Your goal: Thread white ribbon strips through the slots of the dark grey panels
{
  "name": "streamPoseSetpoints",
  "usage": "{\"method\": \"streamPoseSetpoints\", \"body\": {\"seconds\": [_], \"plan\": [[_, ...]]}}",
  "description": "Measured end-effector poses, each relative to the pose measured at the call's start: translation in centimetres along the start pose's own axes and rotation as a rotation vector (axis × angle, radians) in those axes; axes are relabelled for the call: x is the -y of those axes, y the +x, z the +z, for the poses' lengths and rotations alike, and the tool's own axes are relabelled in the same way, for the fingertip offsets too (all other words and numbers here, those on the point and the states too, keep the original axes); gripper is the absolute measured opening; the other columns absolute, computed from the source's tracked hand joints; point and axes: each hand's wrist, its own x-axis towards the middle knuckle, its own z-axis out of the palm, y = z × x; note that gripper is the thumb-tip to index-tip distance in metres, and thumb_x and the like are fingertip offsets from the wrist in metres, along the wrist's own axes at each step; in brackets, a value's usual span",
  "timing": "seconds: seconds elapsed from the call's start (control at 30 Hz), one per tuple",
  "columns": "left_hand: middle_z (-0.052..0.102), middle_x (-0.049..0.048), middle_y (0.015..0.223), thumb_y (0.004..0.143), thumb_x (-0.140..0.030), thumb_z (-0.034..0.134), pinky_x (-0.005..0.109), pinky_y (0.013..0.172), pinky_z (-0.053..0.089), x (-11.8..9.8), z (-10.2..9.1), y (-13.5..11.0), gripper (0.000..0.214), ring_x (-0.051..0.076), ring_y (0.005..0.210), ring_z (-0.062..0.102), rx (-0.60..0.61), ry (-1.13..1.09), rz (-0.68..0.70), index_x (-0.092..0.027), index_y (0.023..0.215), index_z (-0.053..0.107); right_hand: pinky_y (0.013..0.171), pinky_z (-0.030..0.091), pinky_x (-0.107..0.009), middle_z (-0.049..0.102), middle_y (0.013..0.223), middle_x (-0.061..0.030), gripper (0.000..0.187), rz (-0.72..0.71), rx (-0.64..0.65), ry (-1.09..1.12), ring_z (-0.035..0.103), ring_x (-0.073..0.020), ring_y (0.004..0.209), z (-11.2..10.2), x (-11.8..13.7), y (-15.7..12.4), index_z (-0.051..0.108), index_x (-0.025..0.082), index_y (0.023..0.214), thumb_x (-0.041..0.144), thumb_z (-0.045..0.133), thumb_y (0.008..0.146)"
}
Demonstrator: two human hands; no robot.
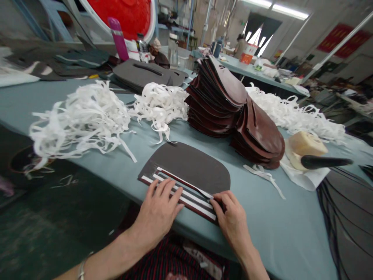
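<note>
Pressing a striped leather panel (183, 167) on the blue-grey workshop table (271, 229), left hand (155, 214) fingers apart, right hand (233, 219) fingers together; red banners (340, 37) hang far right.

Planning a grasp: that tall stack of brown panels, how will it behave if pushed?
Likely unstable: the stack of brown panels leans and its layers fan out, so it may slide apart if pushed. Single panels look somewhat floppy, with curling edges.
</note>
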Motion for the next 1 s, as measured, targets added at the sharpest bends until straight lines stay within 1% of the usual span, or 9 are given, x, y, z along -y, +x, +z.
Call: {"method": "streamPoseSetpoints", "body": {"seconds": [0.1,0.2,0.3,0.43,0.53,0.63,0.8,0.93,1.0], "plan": [[0.050,0.0081,0.137,0.094,-0.039,0.041,0.046,0.108,0.031,-1.5,0.5,0.5,0.045,0.026,0.128,0.042,0.009,-0.089,0.117,-0.020,0.135,0.046,0.071,0.042,-0.025,0.056,0.085,-0.0007,0.008,0.033,0.013,0.012,0.055,-0.0145,0.078,0.4,-0.2,0.2,0.058,0.021,0.083,0.023,0.053,0.090],[0.047,0.0065,0.141,0.094,-0.044,0.040,0.045,0.108,0.030,-2.4,1.2,0.8,0.050,0.025,0.130,0.040,0.024,-0.110,0.167,-0.020,0.137,0.042,0.071,0.041,-0.024,0.056,0.085,0.0000,0.006,0.059,-0.006,0.009,0.055,-0.0141,0.079,0.9,0.0,0.2,0.057,0.022,0.086,0.024,0.053,0.090],[0.047,0.0065,0.141,0.094,-0.045,0.040,0.047,0.109,0.028,-2.4,1.8,0.8,0.050,0.025,0.131,0.039,0.035,-0.104,0.171,-0.022,0.138,0.042,0.072,0.040,-0.024,0.056,0.088,0.0004,0.006,0.074,-0.011,-0.031,0.055,-0.0141,0.083,1.3,0.2,0.0,0.057,0.023,0.087,0.025,0.053,0.090],[0.048,0.0054,0.140,0.093,-0.045,0.041,0.048,0.108,0.028,-2.7,2.1,1.0,0.048,0.026,0.129,0.041,0.049,-0.113,0.130,-0.027,0.138,0.041,0.071,0.038,-0.024,0.057,0.088,-0.0001,0.013,0.115,-0.039,-0.139,0.055,-0.0147,0.084,1.7,0.7,0.0,0.057,0.022,0.084,0.028,0.049,0.092],[0.049,0.0057,0.139,0.093,-0.044,0.042,0.049,0.108,0.028,-3.2,2.3,1.1,0.048,0.027,0.128,0.041,0.036,-0.123,0.098,-0.025,0.137,0.044,0.068,0.037,-0.024,0.057,0.086,-0.0003,0.013,0.141,-0.057,-0.206,0.054,-0.0151,0.082,1.9,1.2,0.3,0.056,0.022,0.081,0.026,0.049,0.091],[0.048,0.0056,0.141,0.093,-0.044,0.043,0.047,0.109,0.028,-3.5,2.3,1.3,0.050,0.027,0.130,0.038,0.049,-0.139,0.126,-0.021,0.137,0.043,0.065,0.035,-0.024,0.057,0.084,0.0000,0.011,0.170,-0.073,-0.235,0.054,-0.0149,0.078,2.1,1.6,0.5,0.054,0.022,0.078,0.025,0.050,0.088],[0.052,0.0030,0.136,0.092,-0.047,0.045,0.047,0.107,0.029,-3.9,1.9,1.7,0.046,0.026,0.128,0.040,0.067,-0.134,0.124,-0.028,0.134,0.046,0.064,0.035,-0.024,0.055,0.079,0.0008,0.014,0.208,-0.061,-0.200,0.053,-0.0146,0.075,2.0,1.2,0.8,0.051,0.022,0.074,0.030,0.052,0.086],[0.052,0.0055,0.135,0.092,-0.047,0.044,0.049,0.106,0.029,-4.3,1.9,1.8,0.046,0.028,0.128,0.041,0.061,-0.103,0.111,-0.027,0.133,0.047,0.062,0.034,-0.024,0.056,0.076,0.0018,0.018,0.271,-0.035,-0.113,0.053,-0.0137,0.071,1.8,0.8,0.9,0.051,0.022,0.078,0.039,0.051,0.087],[0.052,0.0057,0.135,0.092,-0.047,0.042,0.049,0.106,0.029,-4.5,2.0,1.8,0.046,0.029,0.128,0.040,0.067,-0.093,0.110,-0.027,0.133,0.046,0.062,0.034,-0.024,0.057,0.076,0.0018,0.018,0.297,-0.019,-0.109,0.054,-0.0137,0.070,1.7,0.9,1.0,0.051,0.023,0.079,0.039,0.050,0.086]]}}
